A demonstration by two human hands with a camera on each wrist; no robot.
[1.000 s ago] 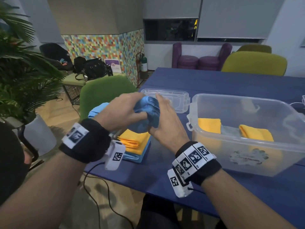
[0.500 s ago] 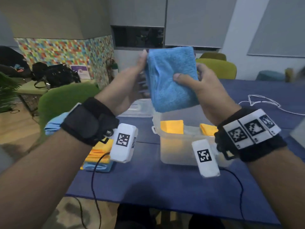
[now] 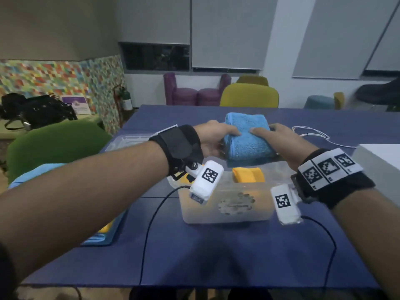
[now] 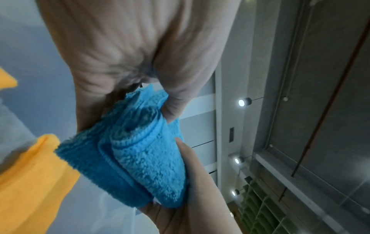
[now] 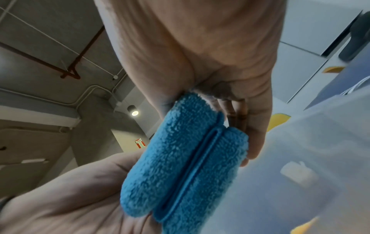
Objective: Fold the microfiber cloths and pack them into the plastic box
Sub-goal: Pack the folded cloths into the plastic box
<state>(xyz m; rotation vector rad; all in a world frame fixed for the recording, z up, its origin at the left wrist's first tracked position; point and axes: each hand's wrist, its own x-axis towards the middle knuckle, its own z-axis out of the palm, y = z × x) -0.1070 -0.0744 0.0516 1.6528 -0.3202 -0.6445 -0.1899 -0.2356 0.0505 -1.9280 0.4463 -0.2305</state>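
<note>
The blue table (image 3: 216, 245) ran under both forearms and on past the fingers. The clear plastic box (image 3: 227, 204) stood on it directly below the fingers, lid off; the lid (image 3: 127, 140) lay flat on the table beyond and to the left of the left fingers. A stack of unfolded blue and yellow cloths (image 3: 104, 234) sat well short of the fingers, under the left forearm. A folded yellow cloth (image 3: 249, 174) lay inside the box just beneath the fingertips; another showed partly behind the left wrist camera. The folded blue cloth (image 3: 246, 137) was held above the open box, not touching it, folded edges seen in both wrist views. Left hand (image 3: 213, 138) gripped its left end, thumb on top, fingers (image 4: 96, 110) curled underneath. Right hand (image 3: 281, 140) gripped the right end, thumb on top, fingers (image 5: 258, 126) wrapped below. A white cable (image 3: 311, 133) lay just beyond the right fingers.
</note>
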